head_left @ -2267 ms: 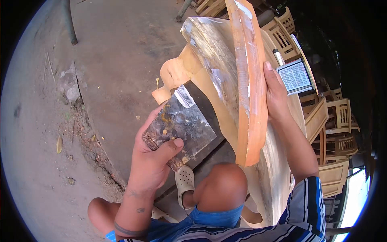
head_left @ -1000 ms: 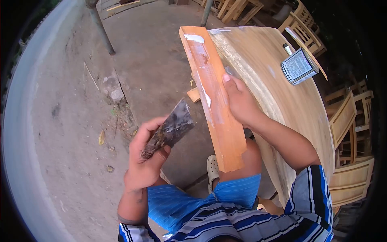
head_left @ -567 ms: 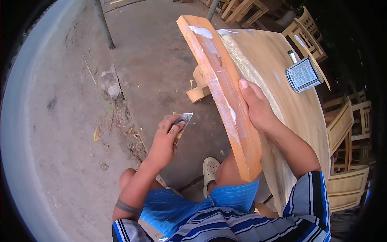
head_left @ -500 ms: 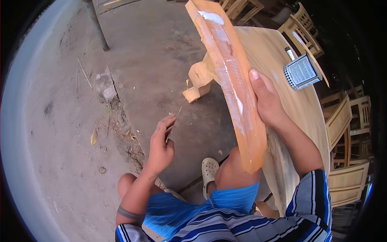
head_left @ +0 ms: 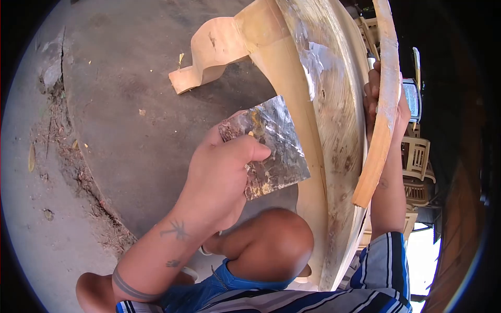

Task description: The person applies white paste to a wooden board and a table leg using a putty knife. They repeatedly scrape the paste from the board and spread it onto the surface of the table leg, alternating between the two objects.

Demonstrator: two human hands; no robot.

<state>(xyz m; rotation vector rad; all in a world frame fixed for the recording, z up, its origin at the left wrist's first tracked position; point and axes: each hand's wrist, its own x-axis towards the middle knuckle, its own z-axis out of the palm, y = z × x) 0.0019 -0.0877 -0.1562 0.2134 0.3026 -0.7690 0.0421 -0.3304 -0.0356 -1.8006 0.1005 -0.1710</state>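
My left hand (head_left: 216, 169) grips a square metal putty scraper (head_left: 279, 141), thumb pressed on its face; its surface is smeared with whitish and brown residue. Just right of the scraper is the side of a wooden table (head_left: 339, 130), with a patch of white putty (head_left: 314, 65) higher up on it. My right hand (head_left: 401, 112) is wrapped round a long wooden board (head_left: 386, 88), which is turned nearly edge-on beyond the tabletop. Part of that hand is hidden behind the board.
A curved wooden leg (head_left: 219, 44) juts out from the table over the concrete floor (head_left: 141, 130). Behind the board, a labelled can (head_left: 411, 99) is partly hidden. Wooden chairs (head_left: 416, 159) stand at the right. My bent knee (head_left: 276, 240) is close below the scraper.
My view has shifted toward the table side. The left hand has come right and turned, showing the scraper's flat face. The board has moved right and tipped edge-on in my right hand.
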